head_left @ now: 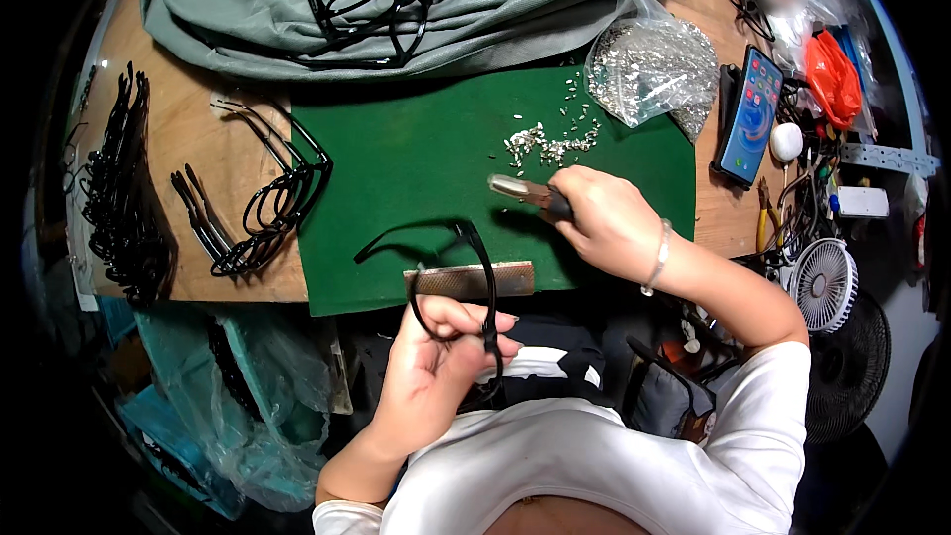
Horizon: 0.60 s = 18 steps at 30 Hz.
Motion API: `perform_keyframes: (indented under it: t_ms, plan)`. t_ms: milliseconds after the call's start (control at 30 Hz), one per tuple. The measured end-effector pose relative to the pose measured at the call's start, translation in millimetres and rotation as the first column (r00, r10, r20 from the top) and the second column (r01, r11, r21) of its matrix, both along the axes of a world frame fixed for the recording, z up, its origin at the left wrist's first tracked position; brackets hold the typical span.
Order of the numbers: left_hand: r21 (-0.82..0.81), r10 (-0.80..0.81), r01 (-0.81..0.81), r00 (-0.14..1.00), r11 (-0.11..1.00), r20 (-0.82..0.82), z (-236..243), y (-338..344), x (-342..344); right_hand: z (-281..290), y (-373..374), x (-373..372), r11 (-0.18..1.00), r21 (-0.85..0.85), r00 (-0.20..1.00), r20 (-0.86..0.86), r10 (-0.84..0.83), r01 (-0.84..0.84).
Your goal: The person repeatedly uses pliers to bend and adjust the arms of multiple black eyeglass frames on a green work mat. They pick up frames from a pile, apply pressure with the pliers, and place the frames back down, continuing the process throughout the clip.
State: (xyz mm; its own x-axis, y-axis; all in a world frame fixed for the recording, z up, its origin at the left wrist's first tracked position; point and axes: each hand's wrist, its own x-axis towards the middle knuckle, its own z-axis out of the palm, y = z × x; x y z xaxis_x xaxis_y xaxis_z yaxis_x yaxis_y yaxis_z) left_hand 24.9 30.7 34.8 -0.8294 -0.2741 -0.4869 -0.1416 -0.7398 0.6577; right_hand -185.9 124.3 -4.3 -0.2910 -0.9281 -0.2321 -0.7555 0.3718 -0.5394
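Left hand (426, 369), fingers pinching a glossy black glasses frame (489, 282) at the front edge of a flat green mat (396, 163); right hand (609, 225), fingers wrapped around dark-handled metal pliers (532, 193) over the mat; beyond, small silvery pieces (555, 151) lie near a clear plastic bag (649, 64).

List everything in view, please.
mat: one, green, centre
table: one, brown, underneath
cloth: one, grey, far side
frame piles: three, black, cloth and left
metal bits: many, silvery, on mat
filled bag: one, clear, mat's right
ridged plate: one, rusty, mat edge
phone: one, blue-screened, right
bundle: one, red, right
fans: two, white and black, right
glasses frame: one, black, lower centre
pliers: one, metallic, over mat
left hand: one, bare, holding frame
right hand: one, bare, holding pliers
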Motion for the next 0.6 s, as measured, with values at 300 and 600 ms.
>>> perform_keyframes:
  t_ms: [300, 600]
  plan:
    - [-0.436, 0.061, -0.088, 0.995, 0.896, -0.074, -11.9, 28.2, -25.6, 26.9, -6.6, 55.7, 0.809, -0.154, 0.455, 0.877, -0.152, 0.567]
    - [-0.402, -0.004, -0.001, 1.0, 0.915, -0.013, -9.0, 22.4, -20.0, 37.0, -15.3, 50.8, 0.807, 0.379, -0.131, 0.924, -0.36, 0.453]
